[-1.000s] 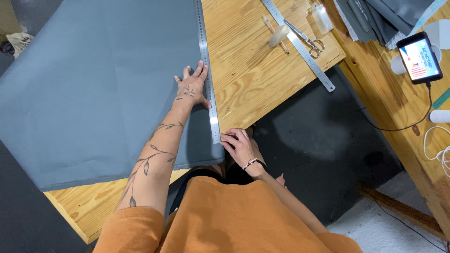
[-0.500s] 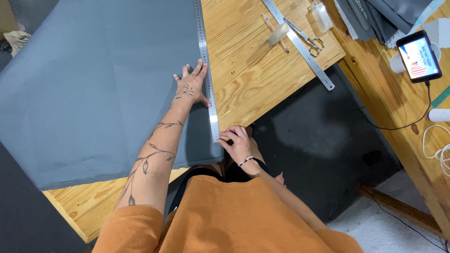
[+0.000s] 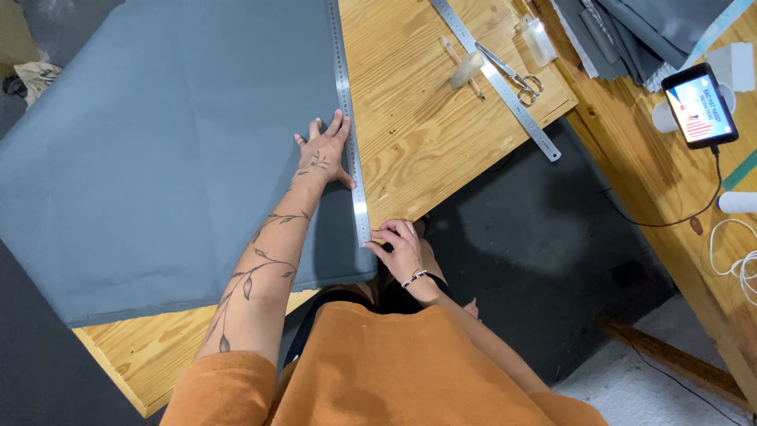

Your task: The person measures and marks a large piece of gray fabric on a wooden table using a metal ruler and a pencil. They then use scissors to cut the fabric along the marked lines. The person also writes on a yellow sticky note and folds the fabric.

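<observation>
Fabric (image 3: 165, 150), a broad grey sheet, covers most of your wooden table (image 3: 426, 134), running from 9 o'clock up to 12 o'clock. Along its right-hand edge lies a long steel ruler (image 3: 348, 118), pointing from 12 o'clock down toward 6 o'clock. Your left hand (image 3: 325, 158) presses flat at the middle of the view, fingers spread apart, palm on the cloth and fingertips touching the ruler's side. Your right hand (image 3: 400, 248) sits at about 5 o'clock from it, at the ruler's near end by the table corner; its fingers are drawn together around that end, but you cannot tell whether they pinch a marker, a blade or only the metal.

As for progress, the ruler looks aligned and held down, which seems the setting-up part done. No drawn line or cut shows on the cloth from here, so the marking or cutting along that edge appears to be left.

Well apart at 1 o'clock rest a second ruler (image 3: 497, 79), scissors (image 3: 516, 77) and a pale tube (image 3: 465, 69); a lit phone (image 3: 699, 106) leans at 2 o'clock.
</observation>
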